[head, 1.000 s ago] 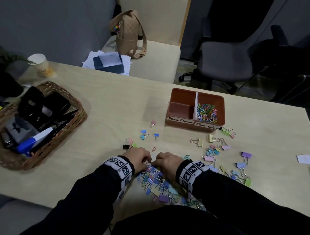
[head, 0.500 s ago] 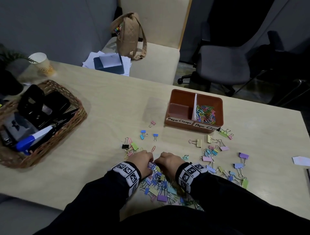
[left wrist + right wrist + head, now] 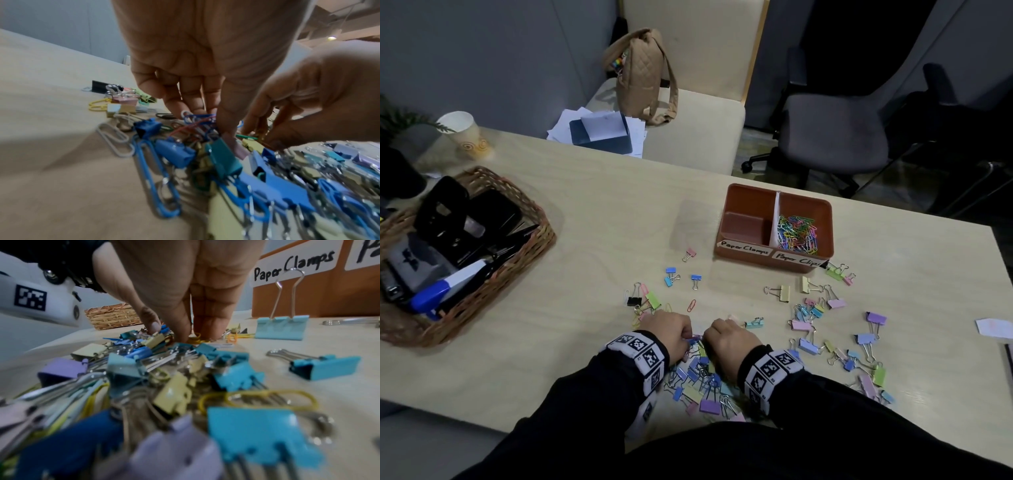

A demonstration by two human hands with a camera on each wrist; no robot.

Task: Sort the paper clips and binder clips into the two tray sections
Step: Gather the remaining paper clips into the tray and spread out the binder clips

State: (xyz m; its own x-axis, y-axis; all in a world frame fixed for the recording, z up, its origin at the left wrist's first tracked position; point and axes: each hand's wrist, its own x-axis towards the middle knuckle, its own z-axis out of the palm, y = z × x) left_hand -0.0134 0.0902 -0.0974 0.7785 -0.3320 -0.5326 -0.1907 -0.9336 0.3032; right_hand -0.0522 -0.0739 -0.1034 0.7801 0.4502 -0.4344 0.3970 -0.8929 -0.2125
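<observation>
Table (image 3: 592,240): multicoloured clip pile (image 3: 702,380).

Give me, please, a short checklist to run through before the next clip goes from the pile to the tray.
1. Left hand has a grip on paper clips: ok, fingertips pinch a few.
2. Right hand holds a clip: cannot tell, fingertips are buried in the pile.
3. Tray within view and upright: ok.
4. Paper clips already in the right section: ok.
5. Left section, labelled Paper Clamps, free for binder clips: ok, it looks empty.
6. Pinched clips free of the tangle: cannot tell.
</observation>
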